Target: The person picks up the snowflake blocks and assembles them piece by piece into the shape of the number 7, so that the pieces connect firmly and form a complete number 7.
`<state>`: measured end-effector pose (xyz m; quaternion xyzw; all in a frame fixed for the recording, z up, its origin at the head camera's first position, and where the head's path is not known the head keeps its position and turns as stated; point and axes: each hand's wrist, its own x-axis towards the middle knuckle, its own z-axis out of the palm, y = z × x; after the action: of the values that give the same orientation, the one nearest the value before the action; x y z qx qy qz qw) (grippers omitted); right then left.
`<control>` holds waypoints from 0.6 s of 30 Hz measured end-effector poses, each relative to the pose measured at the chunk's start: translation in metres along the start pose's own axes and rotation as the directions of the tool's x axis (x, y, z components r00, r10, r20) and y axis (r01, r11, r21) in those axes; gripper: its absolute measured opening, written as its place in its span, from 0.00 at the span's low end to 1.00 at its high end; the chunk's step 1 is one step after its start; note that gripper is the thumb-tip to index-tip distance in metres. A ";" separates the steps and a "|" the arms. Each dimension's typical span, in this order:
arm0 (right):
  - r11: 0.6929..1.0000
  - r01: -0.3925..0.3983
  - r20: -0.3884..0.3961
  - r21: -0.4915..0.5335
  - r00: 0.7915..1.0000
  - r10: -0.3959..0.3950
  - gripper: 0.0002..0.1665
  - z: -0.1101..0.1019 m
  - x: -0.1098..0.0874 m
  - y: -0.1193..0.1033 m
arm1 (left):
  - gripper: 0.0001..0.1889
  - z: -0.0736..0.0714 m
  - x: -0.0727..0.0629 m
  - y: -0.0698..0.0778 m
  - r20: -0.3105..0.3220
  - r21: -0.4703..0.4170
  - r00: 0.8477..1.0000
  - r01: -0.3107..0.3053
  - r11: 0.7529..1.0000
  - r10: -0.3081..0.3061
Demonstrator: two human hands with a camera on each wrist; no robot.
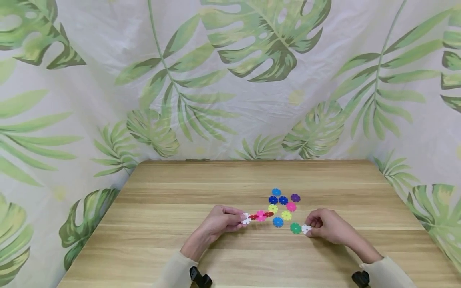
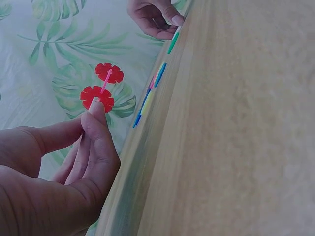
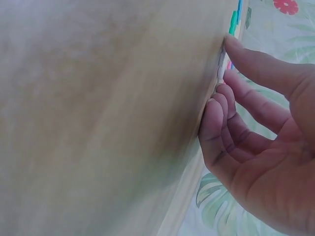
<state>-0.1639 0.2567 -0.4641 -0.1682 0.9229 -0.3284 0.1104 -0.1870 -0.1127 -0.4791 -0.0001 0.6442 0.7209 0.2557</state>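
Observation:
My left hand [image 1: 224,220] pinches a white snowflake disc [image 1: 246,218] at the end of a short joined chain, held above the table. A red disc [image 2: 97,98], a pink disc [image 1: 260,216] and another red disc [image 2: 110,73] follow along the chain. To the right, my right hand [image 1: 329,227] is low at the tabletop, its thumb and forefinger pinching a second white snowflake disc [image 1: 306,229]. A green disc [image 1: 295,228] lies right beside that one. In the right wrist view, the fingers [image 3: 212,118] partly hide the white disc.
Loose discs lie on the wooden table [image 1: 162,240] between and beyond the hands: light blue [image 1: 276,192], dark blue [image 1: 283,200], purple [image 1: 295,198], pink [image 1: 291,207] and yellow [image 1: 286,215]. Another light blue disc [image 1: 277,222] lies nearer. A leaf-patterned cloth [image 1: 223,100] hangs behind the table.

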 end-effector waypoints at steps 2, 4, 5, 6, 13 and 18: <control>1.000 -0.014 0.006 0.005 1.000 0.014 0.13 0.000 0.001 -0.001 | 0.17 0.000 0.000 0.000 -0.002 -0.002 1.000 0.004 1.000 -0.004; 0.999 -0.034 0.008 0.009 0.999 0.034 0.13 0.000 0.001 -0.002 | 0.16 0.000 0.000 0.000 -0.001 -0.001 1.000 0.009 1.000 -0.009; 0.999 -0.042 0.008 0.010 0.999 0.042 0.13 -0.001 0.001 -0.002 | 0.16 0.001 0.000 0.000 -0.001 0.000 1.000 0.008 1.000 -0.008; 0.999 -0.049 0.008 0.011 0.999 0.049 0.13 -0.001 0.001 -0.002 | 0.16 0.001 0.000 0.000 -0.001 -0.001 1.000 0.010 1.000 -0.010; 0.996 -0.094 -0.040 0.002 0.995 0.094 0.13 0.000 -0.001 -0.008 | 0.16 0.003 -0.001 -0.001 -0.009 -0.001 1.000 0.019 1.000 -0.019; 0.996 -0.081 -0.051 0.032 0.995 0.083 0.10 -0.002 0.000 -0.016 | 0.16 0.004 -0.001 -0.001 -0.013 0.002 1.000 0.015 1.000 -0.015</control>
<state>-0.1602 0.2460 -0.4521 -0.1198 0.9266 -0.3416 0.1020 -0.1843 -0.1097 -0.4789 -0.0094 0.6467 0.7182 0.2568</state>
